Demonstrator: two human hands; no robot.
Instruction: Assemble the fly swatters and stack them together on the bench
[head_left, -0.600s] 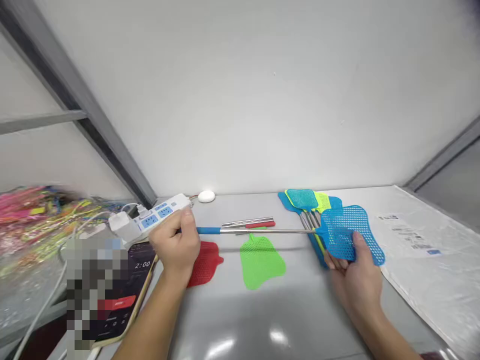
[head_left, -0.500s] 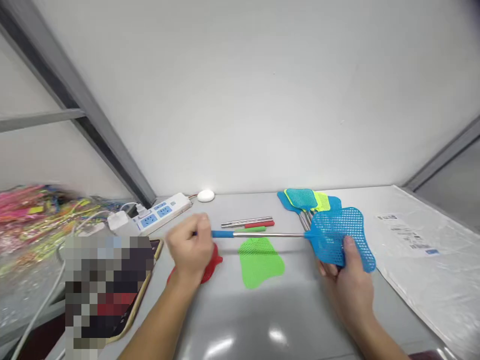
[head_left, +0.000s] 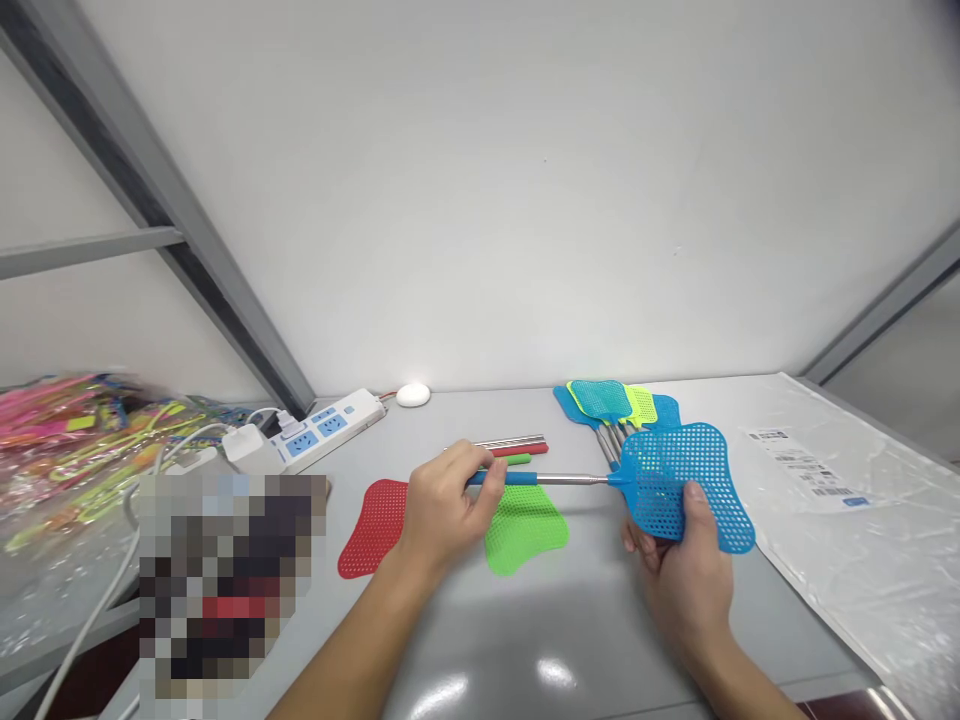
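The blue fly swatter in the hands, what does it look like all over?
The blue plastic fly swatter has a flat mesh head full of little holes, a thin shiny metal rod and a blue grip. It lies level above the grey table. The right hand pinches the head; the left hand grips the blue end.

White wall (head_left: 525, 180), grey table (head_left: 487, 640), diagonal beam (head_left: 187, 240).

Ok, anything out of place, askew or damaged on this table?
Two swatter heads lie with no handle attached: a red head and a green head, with loose rods behind them. The blue swatter held between left hand and right hand looks whole. No damage visible.
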